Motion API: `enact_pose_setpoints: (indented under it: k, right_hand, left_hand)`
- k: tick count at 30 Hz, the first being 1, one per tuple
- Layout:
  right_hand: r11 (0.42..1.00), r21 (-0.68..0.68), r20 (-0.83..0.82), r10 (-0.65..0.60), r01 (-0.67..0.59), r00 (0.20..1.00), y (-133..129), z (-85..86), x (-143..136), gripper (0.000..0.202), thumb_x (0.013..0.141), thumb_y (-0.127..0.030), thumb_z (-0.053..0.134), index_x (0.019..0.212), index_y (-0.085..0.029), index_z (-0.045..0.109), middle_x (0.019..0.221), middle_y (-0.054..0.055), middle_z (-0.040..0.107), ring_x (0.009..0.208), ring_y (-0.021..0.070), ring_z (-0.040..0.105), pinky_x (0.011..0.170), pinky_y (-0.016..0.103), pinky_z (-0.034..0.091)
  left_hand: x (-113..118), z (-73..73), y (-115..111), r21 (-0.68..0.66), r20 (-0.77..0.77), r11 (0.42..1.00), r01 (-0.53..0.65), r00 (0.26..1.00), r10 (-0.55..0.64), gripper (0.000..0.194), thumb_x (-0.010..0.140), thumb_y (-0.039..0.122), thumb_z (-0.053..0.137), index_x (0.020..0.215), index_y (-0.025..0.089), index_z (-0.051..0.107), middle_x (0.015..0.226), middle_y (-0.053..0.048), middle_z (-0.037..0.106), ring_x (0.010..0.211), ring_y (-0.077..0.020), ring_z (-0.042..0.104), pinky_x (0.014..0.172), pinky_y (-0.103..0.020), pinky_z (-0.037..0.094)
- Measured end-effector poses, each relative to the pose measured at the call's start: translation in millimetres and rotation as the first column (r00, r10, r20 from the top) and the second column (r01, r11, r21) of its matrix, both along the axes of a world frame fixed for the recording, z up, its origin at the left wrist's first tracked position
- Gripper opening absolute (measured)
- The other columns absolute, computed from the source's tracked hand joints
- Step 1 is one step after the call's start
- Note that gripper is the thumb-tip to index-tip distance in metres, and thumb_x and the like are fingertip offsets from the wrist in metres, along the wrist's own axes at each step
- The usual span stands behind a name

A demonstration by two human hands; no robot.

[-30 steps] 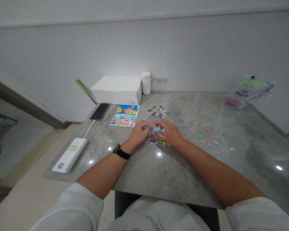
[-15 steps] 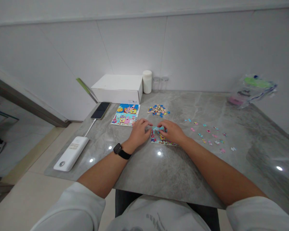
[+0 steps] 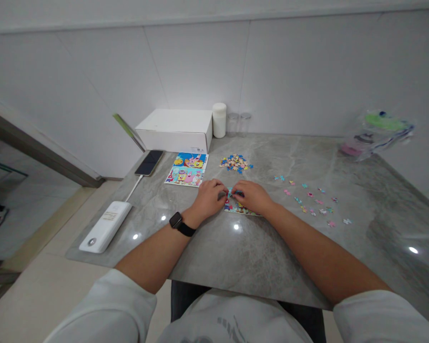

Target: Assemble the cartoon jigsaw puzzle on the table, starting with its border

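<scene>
A partly assembled jigsaw puzzle [image 3: 232, 207] with a colourful cartoon picture lies flat on the grey table, partly covered by my hands. My left hand [image 3: 211, 196] is at its left edge, thumb and fingers curled together; what they grip is hidden. Over the puzzle's upper part, my right hand [image 3: 253, 196] pinches a small bluish puzzle piece [image 3: 240, 193], mostly hidden by the fingers. Loose puzzle pieces [image 3: 310, 194] lie scattered to the right. Beyond my hands is a heap of more pieces [image 3: 235, 163], and a printed picture card [image 3: 186, 169] lies to the left of that.
Along the wall stand a white box [image 3: 175, 129], a white bottle [image 3: 219, 121] and two clear glasses [image 3: 239, 125]. At left, a phone [image 3: 149, 163] is cabled to a white power bank [image 3: 106, 226]. A plastic bag [image 3: 373, 136] sits at the back right.
My right hand has shifted slightly left and its fingers have drawn closer together over the puzzle. My left fingers have lowered and curled in nearer the puzzle's edge.
</scene>
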State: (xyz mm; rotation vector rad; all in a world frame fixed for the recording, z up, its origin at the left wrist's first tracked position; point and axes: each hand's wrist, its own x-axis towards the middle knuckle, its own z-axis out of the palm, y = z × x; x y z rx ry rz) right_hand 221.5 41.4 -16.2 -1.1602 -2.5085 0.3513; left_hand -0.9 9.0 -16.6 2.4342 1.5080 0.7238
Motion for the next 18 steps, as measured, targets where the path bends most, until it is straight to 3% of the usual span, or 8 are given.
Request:
enact_pose_setpoints:
  k: [9, 18]
  right_hand:
    - [1.0, 0.019, -0.028, 0.006, -0.005, 1.0, -1, -2.9, 3, 0.011, 0.095, -0.024, 0.072, 0.104, -0.023, 0.079, 0.109, 0.006, 0.074, 0.102, 0.0211, 0.069, 0.091, 0.032, 0.051]
    - [0.996, 0.055, -0.062, -0.071, 0.074, 0.996, 0, -2.2, 15, 0.015, 0.096, -0.022, 0.068, 0.106, -0.021, 0.08, 0.109, 0.007, 0.073, 0.102, 0.0219, 0.069, 0.092, 0.033, 0.052]
  left_hand:
    - [-1, -2.5, 0, -0.002, 0.023, 1.0, 0.03, 0.999, -0.029, 0.017, 0.09, 0.024, 0.075, 0.106, 0.028, 0.081, 0.119, -0.007, 0.07, 0.113, -0.0268, 0.065, 0.104, -0.047, 0.05]
    - [-1, -3.6, 0, -0.001, 0.014, 0.999, 0.042, 0.999, -0.042, 0.021, 0.092, 0.025, 0.073, 0.11, 0.03, 0.083, 0.121, -0.008, 0.069, 0.114, -0.027, 0.064, 0.107, -0.048, 0.049]
